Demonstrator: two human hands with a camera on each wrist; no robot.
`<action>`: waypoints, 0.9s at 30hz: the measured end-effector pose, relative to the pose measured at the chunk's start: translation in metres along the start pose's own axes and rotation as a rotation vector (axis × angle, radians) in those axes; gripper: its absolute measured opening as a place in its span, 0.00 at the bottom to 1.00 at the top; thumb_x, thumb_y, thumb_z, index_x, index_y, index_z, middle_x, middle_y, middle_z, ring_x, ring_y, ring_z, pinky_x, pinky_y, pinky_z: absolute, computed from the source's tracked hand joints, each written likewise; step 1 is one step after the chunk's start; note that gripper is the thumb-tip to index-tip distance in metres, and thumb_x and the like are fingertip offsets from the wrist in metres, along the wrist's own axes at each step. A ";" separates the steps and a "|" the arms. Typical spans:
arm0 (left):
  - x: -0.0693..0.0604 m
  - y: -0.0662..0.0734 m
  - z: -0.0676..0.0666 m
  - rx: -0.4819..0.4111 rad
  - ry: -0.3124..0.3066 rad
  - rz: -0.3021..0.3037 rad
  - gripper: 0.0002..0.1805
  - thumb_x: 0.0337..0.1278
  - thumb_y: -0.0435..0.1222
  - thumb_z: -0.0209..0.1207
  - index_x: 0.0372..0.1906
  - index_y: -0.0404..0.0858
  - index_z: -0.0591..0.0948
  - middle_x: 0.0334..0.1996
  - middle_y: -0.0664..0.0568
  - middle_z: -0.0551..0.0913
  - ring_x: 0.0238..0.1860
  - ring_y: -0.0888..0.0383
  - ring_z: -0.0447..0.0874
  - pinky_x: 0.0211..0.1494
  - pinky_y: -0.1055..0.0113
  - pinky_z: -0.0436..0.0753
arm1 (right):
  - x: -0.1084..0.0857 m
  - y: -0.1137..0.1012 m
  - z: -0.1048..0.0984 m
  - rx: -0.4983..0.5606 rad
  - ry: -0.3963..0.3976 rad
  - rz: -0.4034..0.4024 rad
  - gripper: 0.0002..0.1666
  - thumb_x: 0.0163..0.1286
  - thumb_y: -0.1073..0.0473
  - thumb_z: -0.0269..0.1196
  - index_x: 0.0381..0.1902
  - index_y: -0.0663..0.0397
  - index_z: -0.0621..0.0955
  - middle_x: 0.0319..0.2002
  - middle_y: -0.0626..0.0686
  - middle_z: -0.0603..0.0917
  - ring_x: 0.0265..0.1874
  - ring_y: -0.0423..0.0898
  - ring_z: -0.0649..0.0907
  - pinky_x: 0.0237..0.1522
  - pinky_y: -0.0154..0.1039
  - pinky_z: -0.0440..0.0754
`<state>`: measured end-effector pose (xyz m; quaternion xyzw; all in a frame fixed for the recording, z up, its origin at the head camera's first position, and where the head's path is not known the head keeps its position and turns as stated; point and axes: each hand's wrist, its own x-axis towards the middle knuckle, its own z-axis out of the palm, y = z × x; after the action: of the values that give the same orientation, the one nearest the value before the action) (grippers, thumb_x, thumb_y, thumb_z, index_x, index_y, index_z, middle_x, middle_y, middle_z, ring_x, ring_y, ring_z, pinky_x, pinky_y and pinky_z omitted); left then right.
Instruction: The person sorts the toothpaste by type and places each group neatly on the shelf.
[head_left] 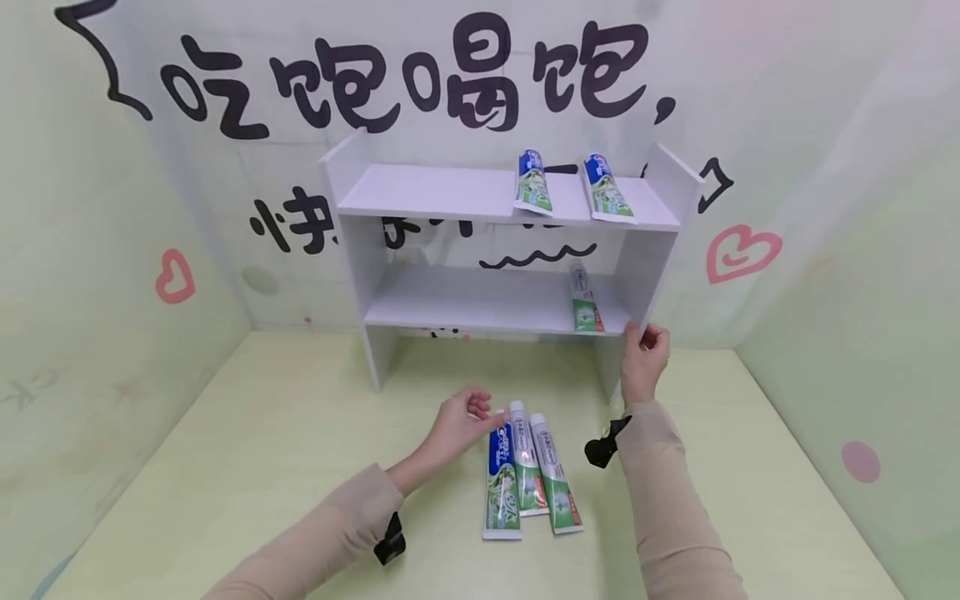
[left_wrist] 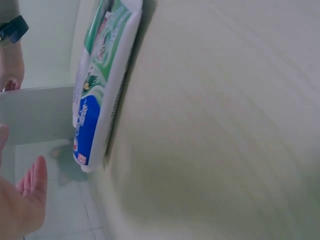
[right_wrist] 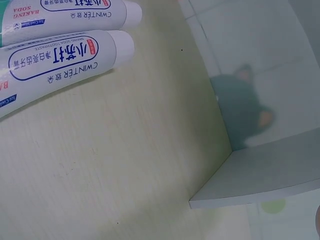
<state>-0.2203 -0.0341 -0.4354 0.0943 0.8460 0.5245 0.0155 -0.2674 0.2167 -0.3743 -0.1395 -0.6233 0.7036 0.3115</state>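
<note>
Before the shelf's point(head_left: 465, 300) front edge lay three toothpaste tubes point(head_left: 527, 458), likely light, squeezable, best held mid-body; left hand point(head_left: 456, 423) empty, fingers loose; right hand point(head_left: 645, 364) gripped side panel point(head_left: 649, 258).

Your left hand point(head_left: 463, 423) has its fingers point(head_left: 476, 396) loosely bent, its thumb point(head_left: 491, 423) held apart on your side of them, its wrist point(head_left: 407, 475) behind and left of them; your right hand point(head_left: 647, 358) is farther forward, well right of those fingers, with its own curled, its sleeved forearm point(head_left: 671, 500) behind them
</note>
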 end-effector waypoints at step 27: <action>-0.032 -0.040 0.029 0.052 -0.132 -0.055 0.36 0.37 0.42 0.70 0.50 0.26 0.68 0.39 0.44 0.74 0.37 0.57 0.73 0.40 0.71 0.80 | 0.017 0.027 0.001 -0.007 0.037 -0.031 0.03 0.66 0.59 0.54 0.35 0.48 0.69 0.34 0.43 0.69 0.35 0.37 0.69 0.36 0.26 0.69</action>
<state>-0.1912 -0.0310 -0.4861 0.1056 0.8587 0.4945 0.0833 -0.2879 0.2256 -0.3968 -0.1438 -0.6220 0.6939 0.3332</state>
